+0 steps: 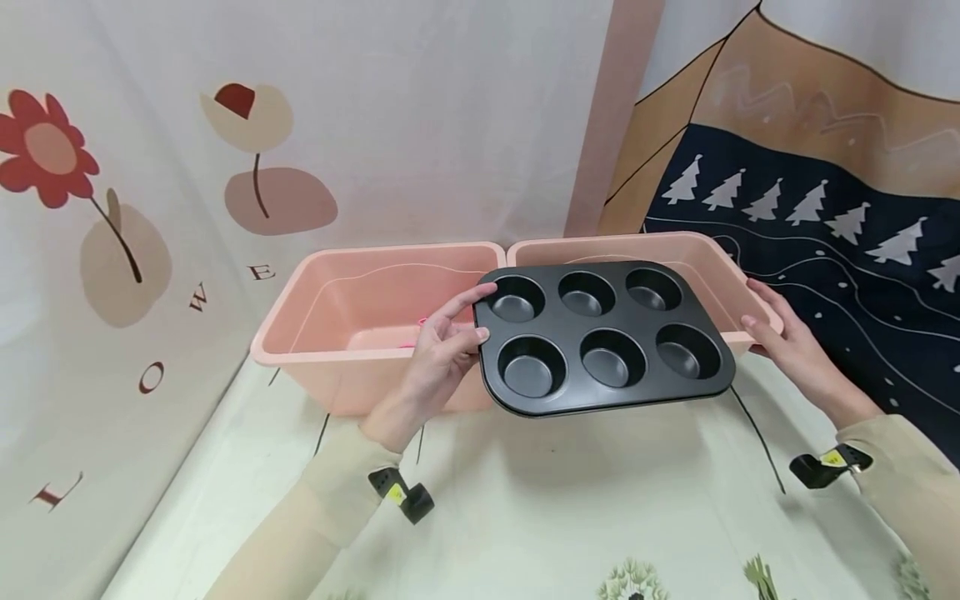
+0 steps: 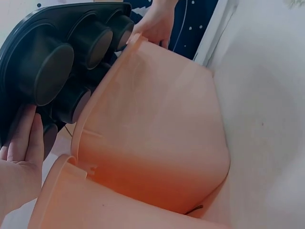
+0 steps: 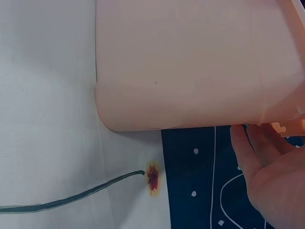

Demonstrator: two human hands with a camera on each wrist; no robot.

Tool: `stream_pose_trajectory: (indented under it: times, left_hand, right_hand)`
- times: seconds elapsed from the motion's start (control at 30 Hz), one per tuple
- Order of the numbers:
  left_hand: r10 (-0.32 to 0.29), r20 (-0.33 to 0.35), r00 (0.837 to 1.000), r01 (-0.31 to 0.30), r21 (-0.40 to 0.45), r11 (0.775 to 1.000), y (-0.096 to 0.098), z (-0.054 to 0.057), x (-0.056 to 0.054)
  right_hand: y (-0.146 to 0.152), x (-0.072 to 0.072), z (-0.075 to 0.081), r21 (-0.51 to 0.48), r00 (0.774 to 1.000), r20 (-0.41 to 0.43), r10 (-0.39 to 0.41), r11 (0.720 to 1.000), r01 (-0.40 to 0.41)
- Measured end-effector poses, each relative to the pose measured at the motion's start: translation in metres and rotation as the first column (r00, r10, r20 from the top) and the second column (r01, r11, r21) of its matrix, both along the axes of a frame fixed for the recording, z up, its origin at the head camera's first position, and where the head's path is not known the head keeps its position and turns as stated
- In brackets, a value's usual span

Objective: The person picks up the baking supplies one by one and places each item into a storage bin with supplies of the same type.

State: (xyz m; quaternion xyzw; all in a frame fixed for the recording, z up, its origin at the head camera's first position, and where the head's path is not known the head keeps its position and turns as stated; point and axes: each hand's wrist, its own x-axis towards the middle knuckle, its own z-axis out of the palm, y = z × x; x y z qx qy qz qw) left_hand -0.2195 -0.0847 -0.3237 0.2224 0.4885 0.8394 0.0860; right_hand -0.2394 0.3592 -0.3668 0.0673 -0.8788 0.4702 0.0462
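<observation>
My left hand (image 1: 442,358) holds a black six-cup muffin tin (image 1: 570,331) by its left edge, thumb on top and fingers beneath. The tin is tilted, cups facing up, and overlaps the front of the right pink plastic bin (image 1: 720,275) in the head view. From the left wrist view the undersides of the tin's cups (image 2: 55,74) show above the bin rims. At the right bin's front right corner, my right hand (image 1: 798,350) grips the rim with the thumb over it. In the right wrist view its fingers (image 3: 245,148) lie against the outer wall.
A second pink bin (image 1: 300,333) stands at the left, side by side with the right one, with small bright pink things (image 1: 422,322) partly visible inside. Both stand on a white patterned cloth (image 1: 555,500). Behind them hangs a printed curtain (image 1: 450,125); dark blue tree-print fabric (image 1: 825,242) is at the right.
</observation>
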Motion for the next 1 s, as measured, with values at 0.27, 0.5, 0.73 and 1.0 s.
stream_pose_trajectory:
  times: [0.27,0.5,0.73,1.0]
  left_hand:
    - [-0.011,0.007,1.0,0.011,-0.038,0.999,0.004,0.006,-0.011]
    - [-0.039,-0.002,0.999,0.039,-0.026,0.999,0.011,0.017,-0.021]
    - [-0.042,0.003,0.999,0.042,-0.02,0.999,0.016,0.024,-0.034]
    - [-0.009,0.014,1.0,0.009,-0.001,1.0,0.016,0.021,-0.043]
  right_hand:
    - [0.001,0.002,-0.001,-0.016,1.0,-0.004,-0.005,1.0,0.005]
    - [0.002,0.002,-0.002,-0.048,1.0,-0.016,0.005,0.999,-0.006]
    - [0.004,0.001,-0.004,-0.063,0.999,-0.042,0.022,0.998,-0.025]
    - [0.001,0.0,-0.005,-0.075,0.996,-0.074,0.052,0.996,-0.058]
